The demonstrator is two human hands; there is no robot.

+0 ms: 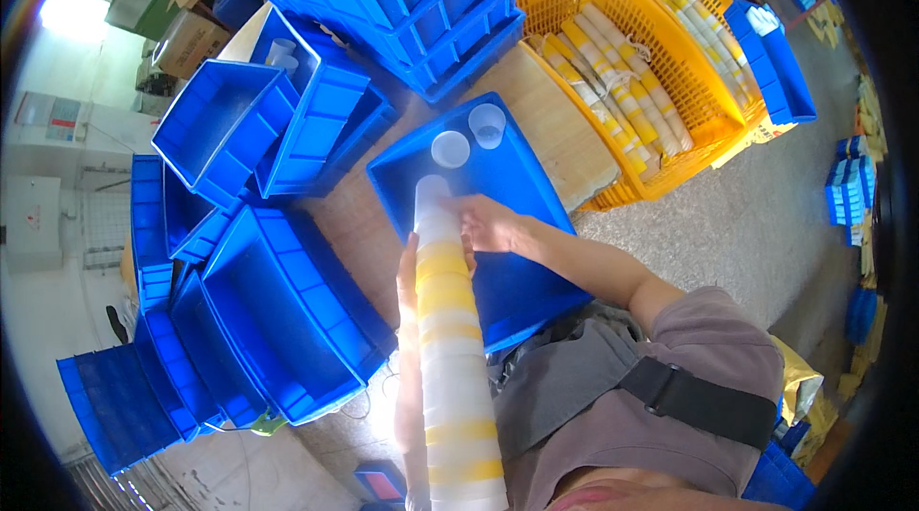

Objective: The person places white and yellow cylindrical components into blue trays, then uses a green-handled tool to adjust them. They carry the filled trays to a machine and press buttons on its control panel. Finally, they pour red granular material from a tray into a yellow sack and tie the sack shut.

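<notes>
A long stack of nested plastic cups [450, 320], in white and yellow bands, runs from the blue bin up toward me. My left hand [410, 267] wraps around the stack from its left side, with fingertips showing on the far right edge. Closed against the upper end of the same stack is my right hand [490, 222], its fingertips partly hidden behind the cups. Just beyond that end, a white cup [450, 149] and a translucent cup [487, 125] stand apart from the stack in the shallow blue bin [536, 253].
Tall stacked blue bins [412, 23] rise at the back. More blue bins [278, 310] crowd the left, some tilted. At right, a yellow crate [708, 99] holds several cup stacks [622, 80], beside a wooden board [560, 128].
</notes>
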